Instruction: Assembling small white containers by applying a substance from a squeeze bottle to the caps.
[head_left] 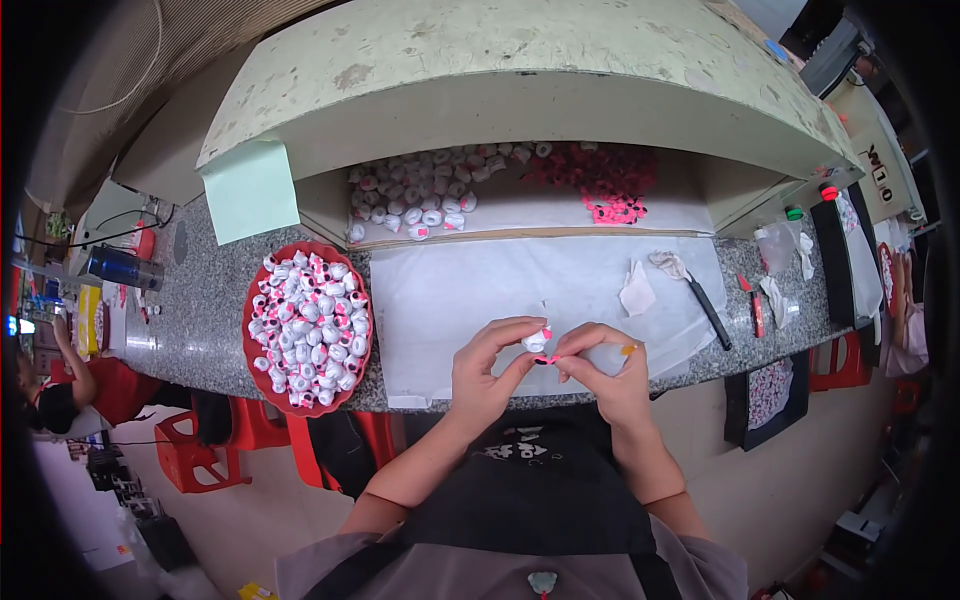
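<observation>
Above the near edge of the white sheet, my left hand [485, 372] pinches a small rounded white part with pink on it [537, 341] between thumb and fingers. My right hand [617, 380] meets it there, its thumb and forefinger closed on a tiny pink-and-black piece [546, 360] at the underside of the white part. The two pieces appear to touch. A translucent object with an orange tip [627, 350], perhaps a small bottle, is also tucked in my right hand; its shape is partly hidden by the fingers.
Left of the white sheet [450, 300] stands a red basket [367, 330] heaped with white-and-pink pieces. Under the shelf [500, 100] lie white parts [430, 200] and pink pieces [615, 208]. To the right are a black-handled tool [710, 312], a red cutter [757, 312] and crumpled tissue [636, 290].
</observation>
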